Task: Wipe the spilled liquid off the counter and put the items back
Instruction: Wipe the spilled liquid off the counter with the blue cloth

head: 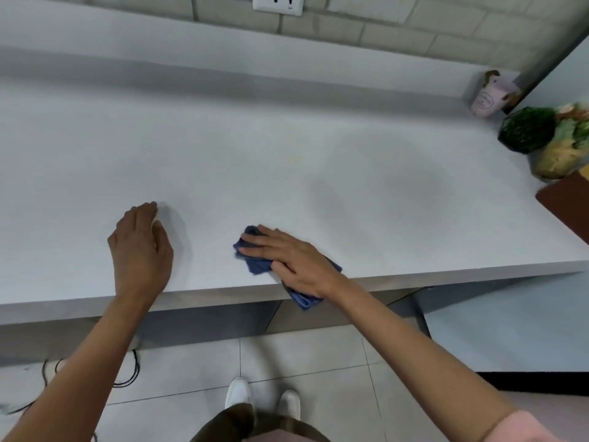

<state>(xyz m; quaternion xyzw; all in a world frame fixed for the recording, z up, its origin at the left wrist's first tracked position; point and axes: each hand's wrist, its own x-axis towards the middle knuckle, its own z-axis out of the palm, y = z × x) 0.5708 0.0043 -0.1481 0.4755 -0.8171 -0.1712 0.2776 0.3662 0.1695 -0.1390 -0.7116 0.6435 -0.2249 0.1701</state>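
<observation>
A crumpled blue cloth (255, 266) lies on the white counter (287, 154) near its front edge, one end hanging over the edge. My right hand (293, 260) presses flat on the cloth with straight fingers. My left hand (141, 247) rests on the bare counter to the left with loosely bent fingers and holds nothing. No liquid is plainly visible on the surface. At the far right stand a pink cup (486, 102), a dark pot with a green plant (526, 129) and a jar of mixed contents (561, 151).
A brown board (567, 202) sits at the counter's right edge. A raised ledge runs along the back below a brick wall with a socket (277, 3). Black cables (127, 371) lie on the tiled floor under the counter.
</observation>
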